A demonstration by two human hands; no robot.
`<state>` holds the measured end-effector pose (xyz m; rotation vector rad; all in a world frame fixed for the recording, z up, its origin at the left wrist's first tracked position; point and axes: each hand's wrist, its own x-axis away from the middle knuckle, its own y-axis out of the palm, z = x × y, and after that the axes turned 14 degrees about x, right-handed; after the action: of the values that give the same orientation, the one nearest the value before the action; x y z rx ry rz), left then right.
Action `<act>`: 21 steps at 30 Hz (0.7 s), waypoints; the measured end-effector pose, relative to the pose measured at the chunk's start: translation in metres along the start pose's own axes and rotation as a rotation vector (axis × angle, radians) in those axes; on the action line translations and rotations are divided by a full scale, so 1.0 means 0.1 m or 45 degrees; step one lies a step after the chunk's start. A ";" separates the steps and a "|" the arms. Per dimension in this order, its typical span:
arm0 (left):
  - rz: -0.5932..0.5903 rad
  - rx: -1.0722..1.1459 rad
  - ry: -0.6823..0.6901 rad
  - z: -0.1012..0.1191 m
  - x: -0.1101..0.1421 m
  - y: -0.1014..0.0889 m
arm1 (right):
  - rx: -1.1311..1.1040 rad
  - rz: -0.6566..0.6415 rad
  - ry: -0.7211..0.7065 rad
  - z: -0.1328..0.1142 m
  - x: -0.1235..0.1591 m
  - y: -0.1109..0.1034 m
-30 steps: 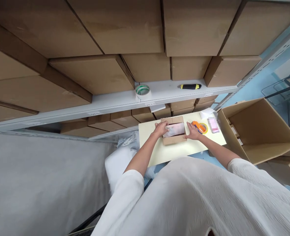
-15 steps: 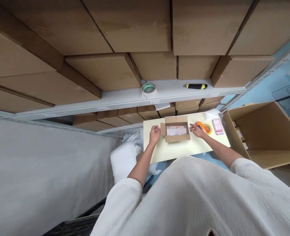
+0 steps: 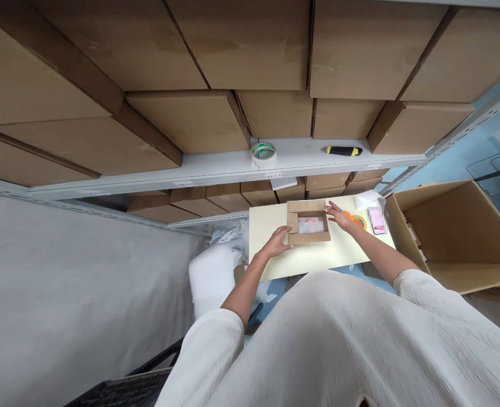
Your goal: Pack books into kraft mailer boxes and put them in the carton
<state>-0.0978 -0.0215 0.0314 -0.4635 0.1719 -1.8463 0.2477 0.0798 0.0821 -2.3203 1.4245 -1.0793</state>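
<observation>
A small open cardboard box (image 3: 308, 238) lies on a pale yellow table (image 3: 313, 260), with a pinkish wrapped item (image 3: 311, 225) inside. My left hand (image 3: 278, 242) rests at the box's near left corner, fingers stretched and touching its left flap. My right hand (image 3: 339, 216) is at the box's far right corner, fingers spread against the side flap. Neither hand holds anything else.
An orange tape dispenser (image 3: 357, 220) and a pink packet (image 3: 375, 220) lie right of the box. A large open carton (image 3: 453, 237) stands at the right. The shelf (image 3: 233, 165) carries a tape roll (image 3: 263, 152), a yellow-black knife (image 3: 344, 151) and many cartons. White bags (image 3: 211, 271) lie left of the table.
Both hands left the item inside the box and moved out to its sides. The side flaps are now folded inward. The left hand slid toward the near left corner.
</observation>
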 end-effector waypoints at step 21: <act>0.393 -0.151 -0.010 0.11 -0.32 0.44 | 0.175 0.345 -0.115 0.29 -0.10 0.46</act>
<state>-0.0469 -0.0044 0.0193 -0.4972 0.3306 -1.5367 0.2332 0.0593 0.0331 -1.9859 1.5237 -0.9499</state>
